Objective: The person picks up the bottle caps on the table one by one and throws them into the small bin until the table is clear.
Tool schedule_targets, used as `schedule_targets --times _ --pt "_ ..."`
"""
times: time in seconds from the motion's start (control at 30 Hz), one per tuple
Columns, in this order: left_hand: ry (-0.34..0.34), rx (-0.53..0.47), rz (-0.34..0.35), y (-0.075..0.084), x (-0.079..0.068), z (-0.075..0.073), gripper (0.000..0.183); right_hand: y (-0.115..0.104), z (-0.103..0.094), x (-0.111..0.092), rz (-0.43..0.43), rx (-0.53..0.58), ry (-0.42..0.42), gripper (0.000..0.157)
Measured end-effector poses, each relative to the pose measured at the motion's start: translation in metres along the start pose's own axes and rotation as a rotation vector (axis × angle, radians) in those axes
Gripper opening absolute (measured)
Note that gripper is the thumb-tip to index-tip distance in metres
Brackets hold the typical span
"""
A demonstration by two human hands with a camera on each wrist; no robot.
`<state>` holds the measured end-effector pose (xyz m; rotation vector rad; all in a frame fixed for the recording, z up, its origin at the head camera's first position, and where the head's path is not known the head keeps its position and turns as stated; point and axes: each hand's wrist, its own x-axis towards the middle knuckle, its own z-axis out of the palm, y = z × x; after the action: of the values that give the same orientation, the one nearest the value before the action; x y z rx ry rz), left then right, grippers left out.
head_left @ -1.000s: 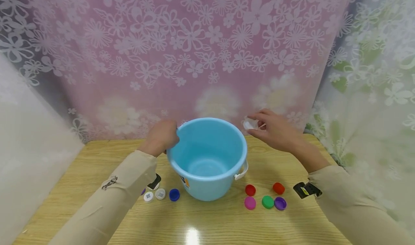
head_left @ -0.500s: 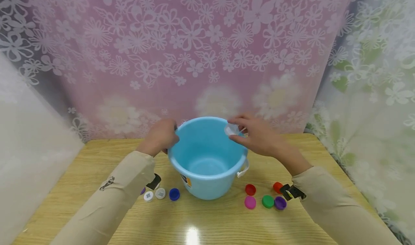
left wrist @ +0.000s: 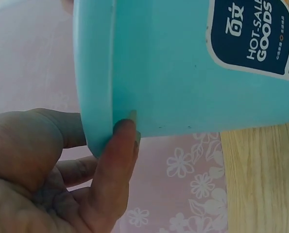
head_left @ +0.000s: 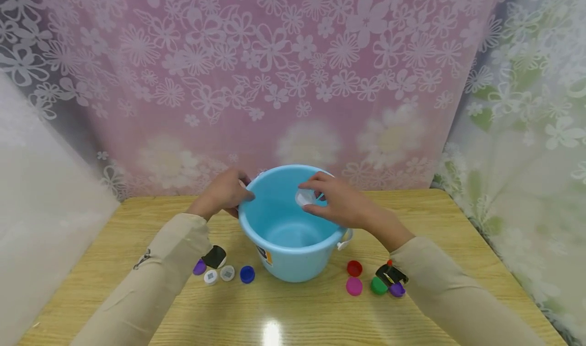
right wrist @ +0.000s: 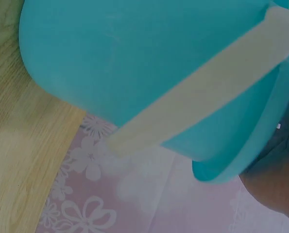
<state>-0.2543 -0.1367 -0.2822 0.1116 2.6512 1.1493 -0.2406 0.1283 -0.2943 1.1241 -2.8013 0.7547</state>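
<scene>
A light blue bucket stands on the table with its mouth tipped toward me. My left hand holds its left rim, thumb inside and fingers outside; the left wrist view shows the bucket wall pinched between them. Over the bucket's right side, my right hand pinches a small round translucent white cap-like piece, held inside the mouth of the bucket. A thin pale strip shows behind that piece. In the right wrist view the hand is mostly hidden behind the rim, with the white handle across the bucket.
Left of the bucket lie a purple cap, two white caps and a blue cap. To its right are red, pink, green and purple caps. A floral curtain hangs behind the wooden table.
My right hand has moved left from beside the bucket to over its mouth, carrying the white piece. The left hand stays at the rim, its fingers shifted slightly.
</scene>
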Motion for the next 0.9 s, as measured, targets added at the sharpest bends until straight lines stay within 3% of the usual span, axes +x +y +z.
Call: schedule_targets --times 0.53,0.9 --pt "-0.087 -0.286 0.006 -0.021 0.003 -0.001 0.039 0.001 0.014 0.007 0.024 -0.029 -0.042 0.046" --pt "-0.117 -0.624 -0.038 -0.035 0.003 0.008 0.048 0.0 0.016 0.005 0.075 -0.107 -0.089 0.048"
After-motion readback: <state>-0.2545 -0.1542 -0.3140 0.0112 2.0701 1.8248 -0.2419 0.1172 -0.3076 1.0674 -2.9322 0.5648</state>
